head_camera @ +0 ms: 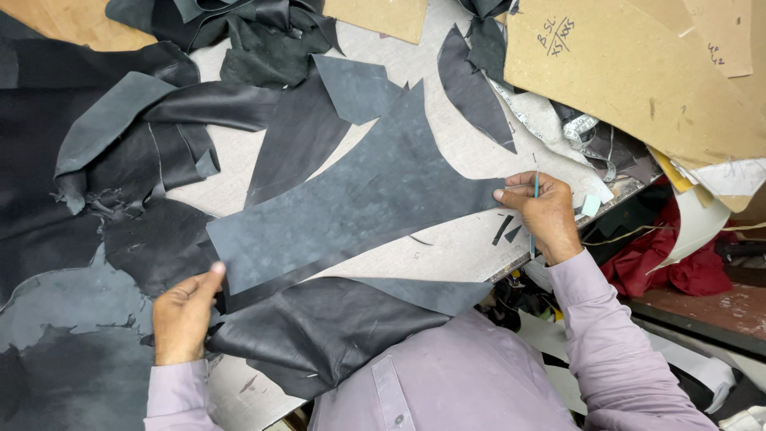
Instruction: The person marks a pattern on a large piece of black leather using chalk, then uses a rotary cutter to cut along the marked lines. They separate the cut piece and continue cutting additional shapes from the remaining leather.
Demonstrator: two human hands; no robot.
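Observation:
A large dark grey cut leather piece (359, 199) lies stretched across the light table (455, 243). My left hand (183, 315) grips its lower left corner, thumb on top. At the piece's right end my right hand (542, 211) pinches the leather edge with its fingertips and also holds a thin teal-handled tool (535, 215) upright along the palm. A folded black leather piece (327, 331) lies under the grey one, near my body.
Black leather hides and scraps (104, 160) pile up at the left and top. Brown cardboard patterns (638, 72) stack at the upper right. A measuring tape (582, 128) and small offcuts (504, 230) lie near the table's right edge. Red cloth (678, 255) sits below.

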